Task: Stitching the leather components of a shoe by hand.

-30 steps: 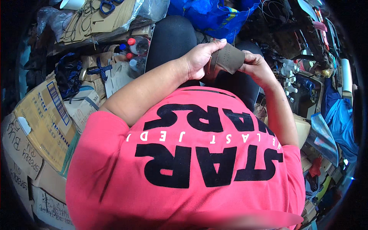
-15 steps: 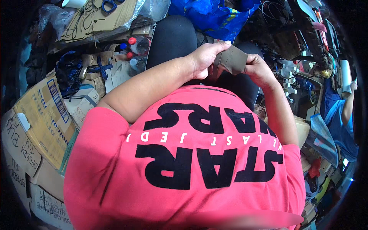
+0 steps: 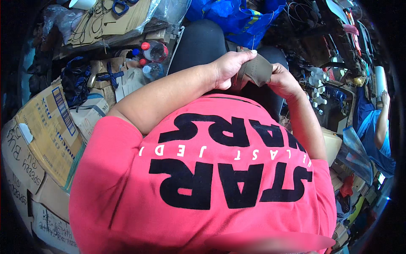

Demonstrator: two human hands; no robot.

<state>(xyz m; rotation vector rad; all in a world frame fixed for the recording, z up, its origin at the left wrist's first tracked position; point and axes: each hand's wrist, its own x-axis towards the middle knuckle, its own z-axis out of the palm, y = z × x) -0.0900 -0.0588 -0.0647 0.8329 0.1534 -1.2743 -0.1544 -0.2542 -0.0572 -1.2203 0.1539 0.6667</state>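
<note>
Over my lap, both hands hold a grey-brown piece of leather-like material with a row of small holes along it. My left hand pinches its left edge between thumb and fingers, the thumb on top. A thin line, perhaps a thread or needle, rises by the thumb tip; which one I cannot tell. My right hand grips the right edge, with its fingertips partly hidden behind the piece. A reddish strip shows under the left side of the material, between my hands.
Plastic bottles with red and blue caps lie left of my knee. A blue bag sits ahead. Cardboard boxes crowd the left, and small white-topped bottles stand right. At far right is another person's arm.
The material has tilted and bent slightly between my hands, and my right hand has shifted a little. My left knee has moved slightly right. The other person's arm has changed position.
</note>
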